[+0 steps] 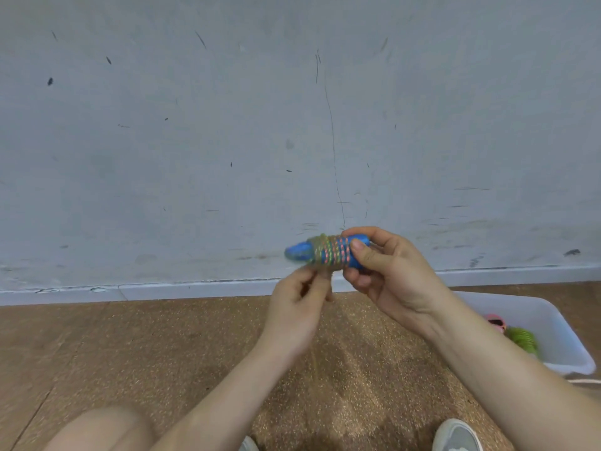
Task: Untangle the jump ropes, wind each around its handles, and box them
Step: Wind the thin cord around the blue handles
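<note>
While the right hand (pixel 387 271) is gripping the handles (pixel 299 250), the left hand (pixel 297 307) is pinching the nearly wound rope (pixel 331 252), with boxing apparently pending.

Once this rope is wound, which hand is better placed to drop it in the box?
Right. The right hand grips the blue handles, and the white box sits on the floor on that side. The left hand only seems to pinch the end of the multicoloured rope.

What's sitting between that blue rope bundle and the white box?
In the head view, only the right hand and its wrist, gripping the blue rope bundle; the white box lies beyond on the floor.
</note>
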